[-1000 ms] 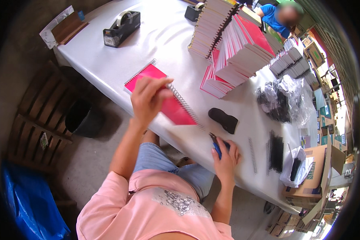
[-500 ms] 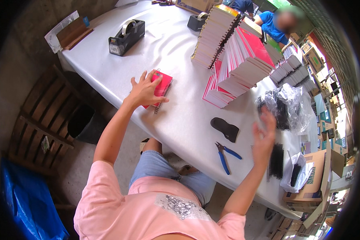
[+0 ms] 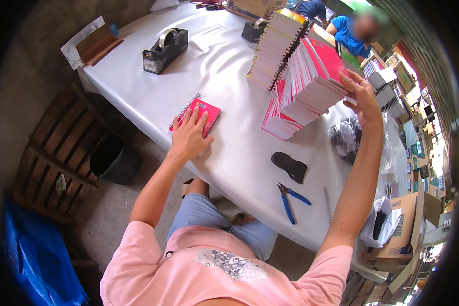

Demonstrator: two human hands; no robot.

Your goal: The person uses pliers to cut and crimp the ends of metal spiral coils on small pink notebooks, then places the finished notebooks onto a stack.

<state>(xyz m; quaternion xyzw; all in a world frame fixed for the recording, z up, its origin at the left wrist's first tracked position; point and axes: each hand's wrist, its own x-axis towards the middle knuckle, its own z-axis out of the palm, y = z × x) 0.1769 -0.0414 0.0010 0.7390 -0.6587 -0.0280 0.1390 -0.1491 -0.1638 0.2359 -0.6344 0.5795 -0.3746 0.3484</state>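
Small red spiral notebooks [image 3: 209, 111] lie in a pile near the table's front edge, with wire coils showing on two opposite sides. My left hand [image 3: 189, 133] rests flat on the top one, its fingers stretched out. Farther right, a tall leaning stack of red-covered booklets [image 3: 313, 84] shows its white page edges. At the right corner of that stack is my right hand [image 3: 364, 97], fingertips touching the upper booklets and thumb held apart below. Blue-handled cutting pliers [image 3: 288, 201] and a black flat rounded piece [image 3: 289, 167] lie between my arms.
A black tape dispenser [image 3: 166, 50] stands far left, a second one [image 3: 252, 31] behind. Taller spiral-bound books [image 3: 274, 48] back the red stack. Clear plastic bags [image 3: 390, 145] and a carton [image 3: 400, 219] are at right. Across the table is a person in blue [image 3: 344, 33].
My right hand has moved up and away from above the black coils to the red stack. My left hand has flattened onto the notebooks, its fingers less spread.
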